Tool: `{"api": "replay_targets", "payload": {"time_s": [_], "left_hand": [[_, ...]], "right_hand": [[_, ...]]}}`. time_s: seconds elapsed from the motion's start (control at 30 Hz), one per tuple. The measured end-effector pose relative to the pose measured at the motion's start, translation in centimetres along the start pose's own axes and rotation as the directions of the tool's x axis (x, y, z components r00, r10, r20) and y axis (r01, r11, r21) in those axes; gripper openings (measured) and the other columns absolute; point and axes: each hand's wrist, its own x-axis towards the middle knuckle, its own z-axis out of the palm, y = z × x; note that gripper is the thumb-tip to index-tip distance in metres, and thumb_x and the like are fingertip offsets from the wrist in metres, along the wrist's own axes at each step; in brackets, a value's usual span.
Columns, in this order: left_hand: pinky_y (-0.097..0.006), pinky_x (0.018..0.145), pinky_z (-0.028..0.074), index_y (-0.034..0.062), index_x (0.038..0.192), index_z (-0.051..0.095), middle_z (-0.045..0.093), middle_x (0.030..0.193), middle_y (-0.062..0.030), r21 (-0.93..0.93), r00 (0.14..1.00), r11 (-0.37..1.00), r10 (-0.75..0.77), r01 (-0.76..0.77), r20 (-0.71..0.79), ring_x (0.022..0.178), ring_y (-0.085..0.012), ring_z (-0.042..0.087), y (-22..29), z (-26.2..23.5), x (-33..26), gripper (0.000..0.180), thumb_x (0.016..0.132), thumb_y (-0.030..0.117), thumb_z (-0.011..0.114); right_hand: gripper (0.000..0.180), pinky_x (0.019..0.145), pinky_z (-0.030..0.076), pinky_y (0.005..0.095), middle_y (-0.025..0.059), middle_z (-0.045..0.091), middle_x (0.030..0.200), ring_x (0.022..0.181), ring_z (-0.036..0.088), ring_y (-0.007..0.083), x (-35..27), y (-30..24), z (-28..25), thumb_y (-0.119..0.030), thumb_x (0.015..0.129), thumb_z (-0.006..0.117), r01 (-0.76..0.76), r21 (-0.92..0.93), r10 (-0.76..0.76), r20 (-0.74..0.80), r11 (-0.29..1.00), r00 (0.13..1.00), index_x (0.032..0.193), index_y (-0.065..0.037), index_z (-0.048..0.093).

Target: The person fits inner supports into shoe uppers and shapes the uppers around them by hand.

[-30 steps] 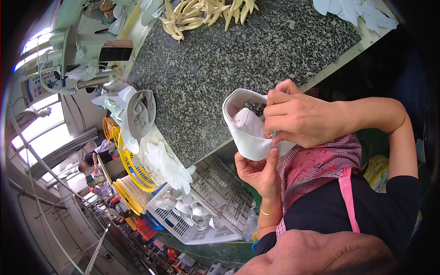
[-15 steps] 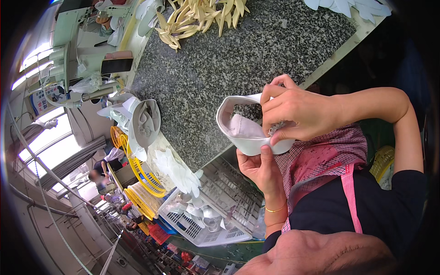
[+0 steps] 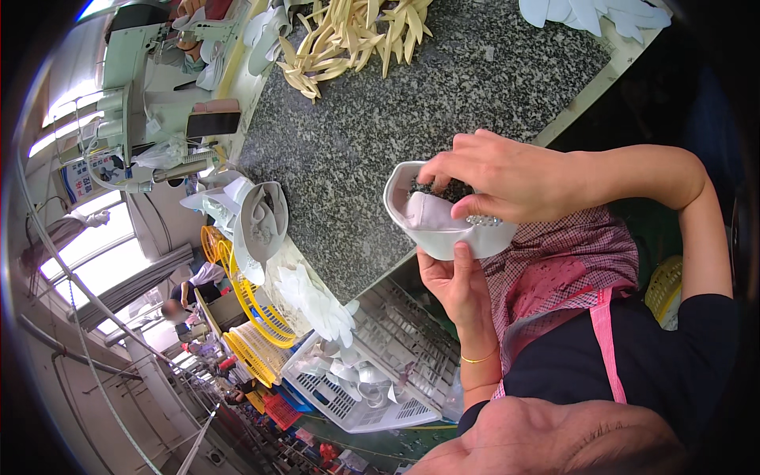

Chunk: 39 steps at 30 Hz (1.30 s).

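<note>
A white, cup-shaped piece like a shoe upper point(image 3: 431, 235) is held up above the near edge of the speckled stone tabletop point(image 3: 340, 174). Pale pink lining point(image 3: 431, 212) shows inside it, and silver stones point(image 3: 483, 221) glitter along its rim. My left hand point(image 3: 457, 289) grips the piece from below, thumb pressed against its outer wall. From the right, my right hand point(image 3: 503, 178) reaches over the opening. Its index finger and thumb are apart, with the thumb at the lining; its other fingers are partly hidden.
Beige curved strips point(image 3: 356, 39) are heaped at the far side. Another white upper point(image 3: 264, 226) and a pile of white cut pieces point(image 3: 317, 305) sit along the left edge, above a white crate point(image 3: 396, 419) and yellow baskets point(image 3: 253, 356). A phone point(image 3: 214, 123) lies farther left.
My right hand has let go of the stone-trimmed rim, and its fingers have spread over the opening. My left hand still holds the piece, which has shifted slightly right.
</note>
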Motion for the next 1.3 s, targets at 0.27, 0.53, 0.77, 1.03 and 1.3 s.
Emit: {"api": "replay_targets", "payload": {"time_s": [0.27, 0.53, 0.77, 1.03, 1.3], "left_hand": [[-0.044, 0.104, 0.048, -0.004, 0.137, 0.044, 0.055, 0.133, -0.0163, -0.195, 0.973, 0.956, -0.199, 0.218, 0.114, 0.121, -0.0268, 0.058, 0.0, -1.2, 0.0, 0.046, 0.096, 0.007, 0.061], [-0.043, 0.104, 0.049, -0.0036, 0.131, 0.052, 0.06, 0.128, -0.0141, -0.099, 0.984, 0.983, -0.145, 0.155, 0.105, 0.118, -0.0255, 0.06, -0.5, -1.4, 0.1, 0.041, 0.095, 0.011, 0.065], [-0.042, 0.103, 0.049, -0.0045, 0.126, 0.054, 0.062, 0.124, -0.0148, -0.141, 0.987, 0.978, -0.146, 0.155, 0.069, 0.114, -0.0248, 0.062, -1.0, -0.2, -0.6, 0.038, 0.094, 0.011, 0.067], [-0.04, 0.099, 0.051, -0.0053, 0.121, 0.058, 0.064, 0.119, -0.0148, -0.152, 0.994, 0.983, -0.108, 0.104, -0.018, 0.11, -0.0236, 0.064, -0.7, 0.2, -1.5, 0.033, 0.094, 0.011, 0.066], [-0.038, 0.098, 0.049, -0.0052, 0.117, 0.061, 0.065, 0.117, -0.0147, -0.108, 0.988, 0.988, -0.12, 0.11, -0.096, 0.107, -0.0216, 0.063, -0.5, 0.6, -2.4, 0.028, 0.094, 0.01, 0.066]], "right_hand": [[0.031, 0.094, 0.035, 0.0428, 0.007, 0.066, 0.091, 0.1, 0.056, 0.0239, 1.0, -0.5, -0.2, -0.034, 0.089, 0.068, -0.159, 0.053, 0.149, 0.158, 0.986, 0.976, 0.102, -0.006, 0.066], [0.019, 0.09, 0.033, 0.0368, -0.001, 0.065, 0.074, 0.089, 0.049, 0.0165, 1.5, 0.1, -0.3, -0.024, 0.079, 0.078, -0.187, 0.159, 0.182, 0.045, 0.969, 0.982, 0.078, -0.007, 0.069], [0.017, 0.079, 0.039, 0.0321, 0.0038, 0.065, 0.08, 0.087, 0.051, 0.0202, 0.4, 0.5, 1.1, -0.018, 0.074, 0.079, -0.009, 0.018, 0.012, -0.142, 1.0, 0.99, 0.087, -0.008, 0.074], [0.022, 0.086, 0.03, 0.0385, -0.0074, 0.063, 0.086, 0.1, 0.057, 0.0136, -4.2, -0.8, 2.4, -0.031, 0.076, 0.08, 0.16, -0.33, -0.267, -0.312, 0.93, 0.912, 0.09, -0.018, 0.07], [0.019, 0.088, 0.029, 0.0409, -0.0106, 0.062, 0.08, 0.101, 0.052, 0.0148, -4.4, -0.3, 2.6, -0.034, 0.075, 0.08, 0.12, -0.286, -0.201, -0.276, 0.951, 0.94, 0.084, -0.02, 0.07]]}}
